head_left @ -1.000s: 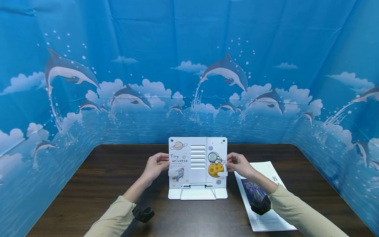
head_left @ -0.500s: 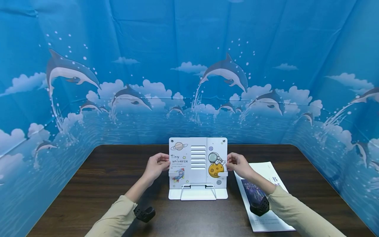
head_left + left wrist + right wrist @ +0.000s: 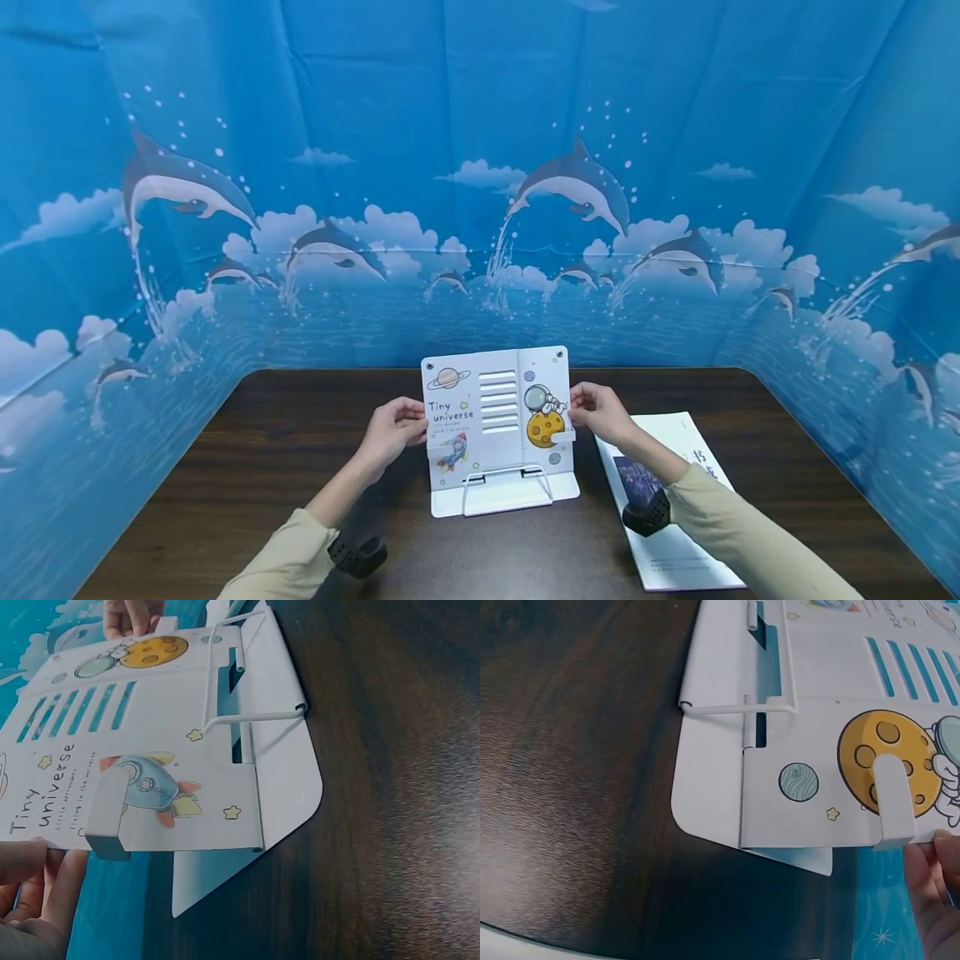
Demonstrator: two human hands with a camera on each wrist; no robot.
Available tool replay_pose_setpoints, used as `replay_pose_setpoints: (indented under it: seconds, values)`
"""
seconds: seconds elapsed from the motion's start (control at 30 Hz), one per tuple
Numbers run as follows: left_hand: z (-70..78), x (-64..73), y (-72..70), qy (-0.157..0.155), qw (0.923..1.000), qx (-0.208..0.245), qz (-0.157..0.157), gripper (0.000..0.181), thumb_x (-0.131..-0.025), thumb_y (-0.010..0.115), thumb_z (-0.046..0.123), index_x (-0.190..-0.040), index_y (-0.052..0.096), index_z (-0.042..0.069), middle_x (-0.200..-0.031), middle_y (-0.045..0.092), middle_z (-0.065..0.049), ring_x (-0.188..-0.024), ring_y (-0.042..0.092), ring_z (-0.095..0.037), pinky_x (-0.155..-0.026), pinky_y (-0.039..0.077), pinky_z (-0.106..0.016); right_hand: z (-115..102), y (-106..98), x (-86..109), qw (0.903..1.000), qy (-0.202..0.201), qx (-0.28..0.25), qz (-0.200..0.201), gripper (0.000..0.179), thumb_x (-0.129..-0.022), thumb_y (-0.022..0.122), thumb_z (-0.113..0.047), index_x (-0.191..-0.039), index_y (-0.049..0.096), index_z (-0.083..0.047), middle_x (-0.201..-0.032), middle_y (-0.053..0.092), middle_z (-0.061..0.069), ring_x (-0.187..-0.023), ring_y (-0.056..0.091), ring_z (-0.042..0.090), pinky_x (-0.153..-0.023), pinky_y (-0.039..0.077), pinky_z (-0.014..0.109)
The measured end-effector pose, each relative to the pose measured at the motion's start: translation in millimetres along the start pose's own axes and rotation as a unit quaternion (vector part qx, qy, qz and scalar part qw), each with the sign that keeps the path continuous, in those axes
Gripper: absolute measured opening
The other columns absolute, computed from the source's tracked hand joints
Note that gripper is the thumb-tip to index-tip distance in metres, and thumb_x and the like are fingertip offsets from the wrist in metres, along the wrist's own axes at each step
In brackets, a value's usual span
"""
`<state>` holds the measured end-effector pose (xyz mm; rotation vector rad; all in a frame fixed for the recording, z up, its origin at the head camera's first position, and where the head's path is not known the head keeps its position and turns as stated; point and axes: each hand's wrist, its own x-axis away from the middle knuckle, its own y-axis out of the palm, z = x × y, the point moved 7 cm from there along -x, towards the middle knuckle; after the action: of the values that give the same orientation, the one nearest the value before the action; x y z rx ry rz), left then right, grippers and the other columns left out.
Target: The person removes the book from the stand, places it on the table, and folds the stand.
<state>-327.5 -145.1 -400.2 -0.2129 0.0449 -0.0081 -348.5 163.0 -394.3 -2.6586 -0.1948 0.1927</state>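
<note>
A white book stand (image 3: pixel 487 454) printed with "Tiny universe", a rocket, a planet and an astronaut stands on the table at centre, slightly turned. Its back plate is raised from the base, and a white wire bracket (image 3: pixel 255 718) lies across the base. My left hand (image 3: pixel 390 429) pinches the plate's left edge; in the left wrist view its thumb and fingers show just beside a page clip (image 3: pixel 109 814). On the opposite edge my right hand (image 3: pixel 603 412) pinches the plate near the other page clip (image 3: pixel 894 799). Fingertips behind the plate are hidden.
To the right lies a white book (image 3: pixel 690 550) with a dark purple picture on its cover, partly under my right forearm. Behind the dark wooden table (image 3: pixel 285 467) hangs a blue curtain (image 3: pixel 450 208) printed with dolphins.
The book stand has turned a little, its left side coming nearer and its right side going back, so it sits askew. Both hands keep their hold and have shifted slightly with it.
</note>
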Motion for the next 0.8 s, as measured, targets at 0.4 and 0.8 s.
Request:
replay_pose_setpoints:
  seconds: [0.4, 0.8]
  values:
    - [-3.9, 19.9, 0.6, -0.023, 0.9995, 0.021, -0.009, 0.019, -0.085, 0.056, -0.005, -0.104, 0.053, -0.009, -0.092, 0.058, -0.016, -0.078, 0.062, -0.019, -0.072, 0.054, -0.035, 2.0, 1.7, -14.2, 0.9996, -0.013, -0.022, 0.015, 0.015, -0.083, 0.056, 0.007, -0.098, 0.059, 0.007, -0.084, 0.057, 0.014, -0.074, 0.055, 0.018, -0.072, 0.053, 0.04]
    - [-5.4, 39.7, 5.8, -0.033, 0.998, 0.054, 0.005, 0.017, -0.086, 0.055, -0.005, -0.102, 0.053, -0.008, -0.092, 0.058, -0.014, -0.08, 0.061, -0.018, -0.072, 0.054, -0.033, 1.3, 5.5, -25.0, 0.9989, 0.0, -0.022, 0.042, 0.015, -0.084, 0.057, 0.006, -0.098, 0.061, 0.006, -0.083, 0.058, 0.012, -0.072, 0.054, 0.017, -0.065, 0.052, 0.027]
